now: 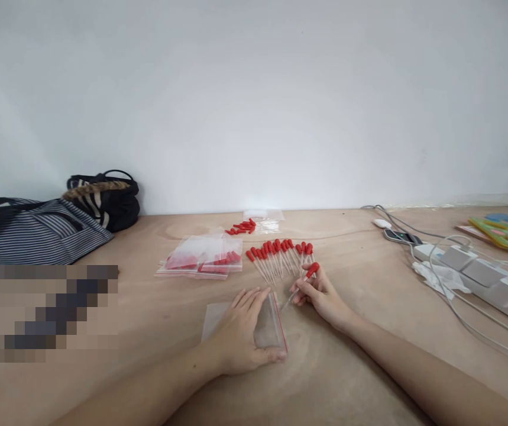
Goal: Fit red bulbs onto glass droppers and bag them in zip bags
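Observation:
My left hand [245, 334] lies with fingers spread on a clear zip bag [270, 328], whose red-lined mouth faces right. Pinched in my right hand [318, 294] is a dropper [310, 271] with a red bulb and a clear stem. Its tip points down and left, close to the bag's mouth; whether it touches the bag I cannot tell. Just beyond my hands, several red-bulbed droppers [275, 254] lie fanned out on the wooden table [147, 331]. A stack of zip bags [200, 257] with red pieces in them rests behind my left hand.
Loose red bulbs [241, 227] and clear stems [268, 226] lie farther back near the wall. At right are a power strip [479, 266], cables and a small black device [401, 236]. A striped bag [45, 234] and a black bag [123, 204] stand at left.

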Available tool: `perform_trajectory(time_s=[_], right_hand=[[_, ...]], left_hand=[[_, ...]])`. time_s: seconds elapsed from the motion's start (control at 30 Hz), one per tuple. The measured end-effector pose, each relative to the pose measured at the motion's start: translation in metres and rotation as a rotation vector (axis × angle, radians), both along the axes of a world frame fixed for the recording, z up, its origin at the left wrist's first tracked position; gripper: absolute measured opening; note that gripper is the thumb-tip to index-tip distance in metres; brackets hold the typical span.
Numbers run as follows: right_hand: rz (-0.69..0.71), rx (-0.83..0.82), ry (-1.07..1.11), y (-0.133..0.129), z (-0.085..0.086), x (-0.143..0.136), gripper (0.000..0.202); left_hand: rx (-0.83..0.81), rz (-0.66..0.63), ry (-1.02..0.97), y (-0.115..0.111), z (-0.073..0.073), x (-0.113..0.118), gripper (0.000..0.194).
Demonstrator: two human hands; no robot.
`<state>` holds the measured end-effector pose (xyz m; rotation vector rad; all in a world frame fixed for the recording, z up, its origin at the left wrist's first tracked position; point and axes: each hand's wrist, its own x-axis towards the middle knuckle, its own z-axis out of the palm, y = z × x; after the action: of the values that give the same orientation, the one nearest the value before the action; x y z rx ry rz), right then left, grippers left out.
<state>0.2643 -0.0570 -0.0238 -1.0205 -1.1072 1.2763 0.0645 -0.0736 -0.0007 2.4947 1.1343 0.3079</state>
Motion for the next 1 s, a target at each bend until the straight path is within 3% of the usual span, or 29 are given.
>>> perform_trajectory(time_s=[0.17,0.37,0.7,0.87,1.0], right_hand=[[0.035,0.002,0.023,-0.003,0.000,-0.002,0.056],[0.020,0.052,-0.015,-0.008,-0.002,-0.009,0.072],[0.092,-0.005,-0.133,-0.002,0.003,-0.001,0.032],[0.023,-0.056,0.044,0.002,0.001,0.006,0.039],[0.103,-0.035,0.034,0.000,-0.002,0.004,0.040]], left_hand=[[0.001,-0.005,-0.014,0.000,-0.001,0.000,0.095],[0.020,-0.018,-0.049,0.002,-0.004,-0.001,0.093],[0.015,-0.007,-0.040,0.001,-0.001,0.000,0.092],[0.016,-0.006,-0.040,0.001,0.000,0.001,0.092],[0.009,0.002,-0.029,0.001,0.000,0.000,0.091]])
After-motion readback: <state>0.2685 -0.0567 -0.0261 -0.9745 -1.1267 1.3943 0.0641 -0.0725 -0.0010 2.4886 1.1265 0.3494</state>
